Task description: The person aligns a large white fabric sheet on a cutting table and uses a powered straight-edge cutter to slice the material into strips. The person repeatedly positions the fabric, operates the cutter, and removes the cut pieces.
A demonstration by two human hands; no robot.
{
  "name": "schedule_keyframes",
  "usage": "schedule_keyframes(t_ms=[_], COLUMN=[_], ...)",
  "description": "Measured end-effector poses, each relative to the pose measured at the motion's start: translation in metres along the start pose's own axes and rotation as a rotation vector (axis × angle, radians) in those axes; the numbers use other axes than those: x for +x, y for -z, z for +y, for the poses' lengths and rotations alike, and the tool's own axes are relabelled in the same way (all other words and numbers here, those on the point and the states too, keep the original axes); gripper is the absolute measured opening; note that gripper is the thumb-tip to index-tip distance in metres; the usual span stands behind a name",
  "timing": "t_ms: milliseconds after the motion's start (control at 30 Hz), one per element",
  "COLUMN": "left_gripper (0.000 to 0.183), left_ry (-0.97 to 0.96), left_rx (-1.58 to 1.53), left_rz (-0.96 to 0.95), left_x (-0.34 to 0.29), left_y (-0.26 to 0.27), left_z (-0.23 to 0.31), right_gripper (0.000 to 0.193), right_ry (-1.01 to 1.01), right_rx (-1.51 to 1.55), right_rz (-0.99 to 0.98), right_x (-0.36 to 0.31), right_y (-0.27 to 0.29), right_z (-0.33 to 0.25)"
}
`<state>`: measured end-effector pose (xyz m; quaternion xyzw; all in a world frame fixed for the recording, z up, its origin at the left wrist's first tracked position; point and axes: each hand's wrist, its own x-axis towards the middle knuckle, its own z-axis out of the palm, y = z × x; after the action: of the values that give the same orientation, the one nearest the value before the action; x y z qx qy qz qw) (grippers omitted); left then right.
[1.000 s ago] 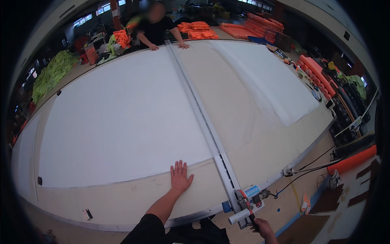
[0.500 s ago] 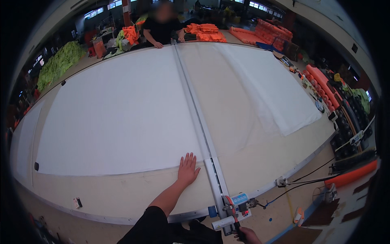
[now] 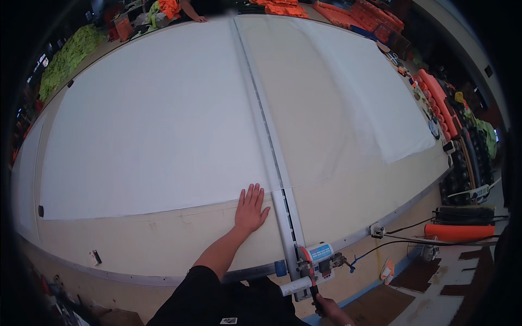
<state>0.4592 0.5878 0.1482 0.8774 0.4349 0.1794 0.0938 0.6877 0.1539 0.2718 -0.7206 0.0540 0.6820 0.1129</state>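
My left hand [image 3: 250,212] lies flat, fingers spread, across the near edge of a white fabric sheet [image 3: 157,125] and the beige tabletop [image 3: 163,236]. Just right of it, a long metal rail [image 3: 266,130] runs from the near table edge to the far one. At its near end sits a cloth end cutter [image 3: 318,263], with a white and blue body and a cable. My right hand [image 3: 329,309] is wrapped around the cutter's black handle [image 3: 314,293]. Right of the rail, thin translucent white material [image 3: 370,103] lies spread out, thicker toward the right.
Another person's hand [image 3: 200,19] rests at the far table edge. Small black clamps [image 3: 41,211] sit beside the sheet's left edge. A small box [image 3: 95,257] lies near the front left. Orange rolls [image 3: 435,103] and tools line the right side; cables [image 3: 402,239] hang off the right edge.
The view has tilted downward, so the other person is mostly out of it. My left hand still lies at the sheet's edge, and my right still grips the handle. The cutter's red display looks dark now.
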Motion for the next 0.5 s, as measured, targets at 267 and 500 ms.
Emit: schedule_keyframes(t_ms=[267, 500], left_gripper=[0.074, 0.075], left_ry=[0.038, 0.009], left_rx=[-0.055, -0.017], left_rz=[-0.049, 0.005], left_x=[0.002, 0.003], left_y=[0.0, 0.0], left_z=[0.002, -0.006], right_gripper=[0.059, 0.056], right_ry=[0.338, 1.3], right_rx=[-0.094, 0.034], right_rz=[-0.069, -0.061], right_x=[0.029, -0.048], right_y=[-0.053, -0.189], right_z=[-0.33, -0.524])
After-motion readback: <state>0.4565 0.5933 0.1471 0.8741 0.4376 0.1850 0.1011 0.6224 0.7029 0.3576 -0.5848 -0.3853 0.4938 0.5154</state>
